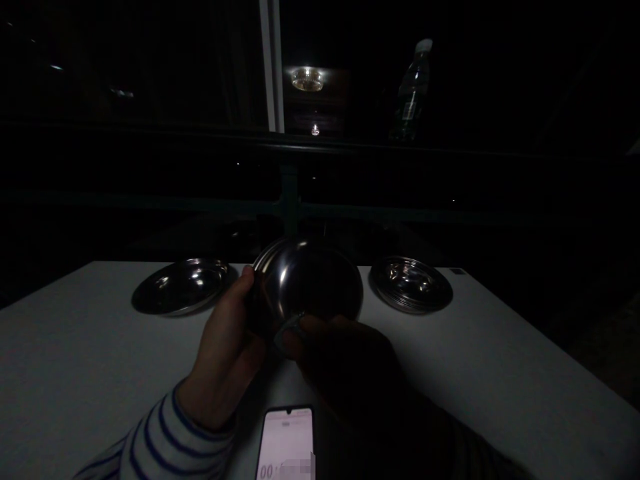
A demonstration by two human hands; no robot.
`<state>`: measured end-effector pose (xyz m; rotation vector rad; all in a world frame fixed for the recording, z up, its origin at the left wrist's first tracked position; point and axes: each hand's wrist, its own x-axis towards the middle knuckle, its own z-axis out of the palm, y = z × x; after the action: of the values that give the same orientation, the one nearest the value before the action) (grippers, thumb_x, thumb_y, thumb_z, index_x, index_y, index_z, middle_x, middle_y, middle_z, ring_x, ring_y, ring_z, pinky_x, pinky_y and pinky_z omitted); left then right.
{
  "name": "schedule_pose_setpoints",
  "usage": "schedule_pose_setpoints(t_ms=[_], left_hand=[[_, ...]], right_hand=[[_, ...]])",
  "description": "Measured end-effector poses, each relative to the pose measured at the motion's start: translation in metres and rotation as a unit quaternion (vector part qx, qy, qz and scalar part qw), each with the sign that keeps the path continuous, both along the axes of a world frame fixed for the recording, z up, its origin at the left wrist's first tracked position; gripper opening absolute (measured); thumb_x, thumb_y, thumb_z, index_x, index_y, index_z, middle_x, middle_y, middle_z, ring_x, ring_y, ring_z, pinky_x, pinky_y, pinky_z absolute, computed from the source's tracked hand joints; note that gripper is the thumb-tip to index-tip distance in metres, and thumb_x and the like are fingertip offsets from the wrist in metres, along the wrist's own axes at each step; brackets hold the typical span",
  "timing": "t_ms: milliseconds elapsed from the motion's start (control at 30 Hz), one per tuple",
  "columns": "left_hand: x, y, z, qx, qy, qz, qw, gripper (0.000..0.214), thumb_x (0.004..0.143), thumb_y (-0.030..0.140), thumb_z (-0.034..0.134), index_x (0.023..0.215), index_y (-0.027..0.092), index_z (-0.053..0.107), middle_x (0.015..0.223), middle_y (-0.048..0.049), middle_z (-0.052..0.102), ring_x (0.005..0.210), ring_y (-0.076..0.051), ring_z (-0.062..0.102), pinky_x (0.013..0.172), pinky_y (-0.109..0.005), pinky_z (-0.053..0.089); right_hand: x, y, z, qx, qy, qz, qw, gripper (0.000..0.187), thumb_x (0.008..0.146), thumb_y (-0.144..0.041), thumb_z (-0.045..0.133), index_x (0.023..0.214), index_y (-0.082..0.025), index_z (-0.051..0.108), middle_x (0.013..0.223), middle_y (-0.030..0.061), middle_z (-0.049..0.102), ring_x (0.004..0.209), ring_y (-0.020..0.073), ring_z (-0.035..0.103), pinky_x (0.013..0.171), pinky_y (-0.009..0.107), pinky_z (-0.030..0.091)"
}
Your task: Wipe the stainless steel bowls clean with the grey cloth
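The scene is very dark. My left hand (225,353), in a striped sleeve, grips the left rim of a shiny steel plate (315,280) held tilted above the white table (75,347). My right hand (345,367) is in deep shadow just below the plate; its fingers pinch a small pale object, perhaps a cloth (293,330), against the plate's lower edge. A steel plate (183,287) lies flat on the table to the left. A low stack of steel plates (411,285) sits to the right.
A phone (286,443) with a lit screen showing a timer lies at the table's near edge. Beyond the table are dark railings, a window frame (271,67), a ceiling lamp reflection (307,79) and a plastic bottle (413,90) on a ledge.
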<state>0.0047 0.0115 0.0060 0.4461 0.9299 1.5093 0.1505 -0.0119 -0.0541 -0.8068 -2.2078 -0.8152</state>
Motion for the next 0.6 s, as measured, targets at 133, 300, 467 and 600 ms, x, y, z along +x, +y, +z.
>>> schedule_pose_setpoints(t_ms=[133,300,467,600], left_hand=[[-0.008,0.003,0.003,0.004,0.001,0.029,1.000,0.016,0.086,0.020,0.047,0.080,0.016,0.061,0.065,0.0011,0.067,0.054,-0.012,0.062,0.049,-0.021,0.050],[-0.005,0.002,-0.001,0.007,-0.009,-0.001,1.000,0.021,0.087,0.022,0.045,0.077,0.015,0.062,0.066,-0.0005,0.068,0.057,-0.012,0.063,0.051,-0.021,0.051],[-0.013,0.004,0.001,0.023,-0.026,0.020,0.999,0.019,0.086,0.020,0.045,0.080,0.017,0.062,0.067,0.0010,0.068,0.058,-0.012,0.063,0.054,-0.022,0.052],[-0.016,0.005,-0.001,0.020,-0.034,0.007,0.999,0.016,0.085,0.022,0.047,0.086,0.017,0.063,0.073,0.0007,0.070,0.061,-0.014,0.064,0.055,-0.023,0.053]], right_hand=[[-0.001,0.003,0.003,0.000,0.004,-0.001,1.000,0.026,0.088,-0.025,0.046,0.112,-0.023,0.055,0.102,0.0007,0.066,0.072,0.0125,0.059,0.055,0.027,0.042],[-0.003,0.001,0.001,0.016,0.008,-0.022,1.000,0.029,0.088,-0.023,0.045,0.115,-0.025,0.054,0.107,0.0001,0.064,0.083,0.0157,0.057,0.066,0.031,0.044],[0.002,0.008,0.013,-0.031,0.011,-0.012,0.999,0.025,0.084,-0.019,0.045,0.106,-0.024,0.057,0.090,-0.0021,0.065,0.059,0.0116,0.049,0.046,0.028,0.032],[0.000,0.009,0.013,0.004,0.008,-0.003,1.000,0.024,0.084,-0.021,0.047,0.107,-0.022,0.055,0.086,0.0010,0.064,0.060,0.0128,0.048,0.050,0.029,0.032]])
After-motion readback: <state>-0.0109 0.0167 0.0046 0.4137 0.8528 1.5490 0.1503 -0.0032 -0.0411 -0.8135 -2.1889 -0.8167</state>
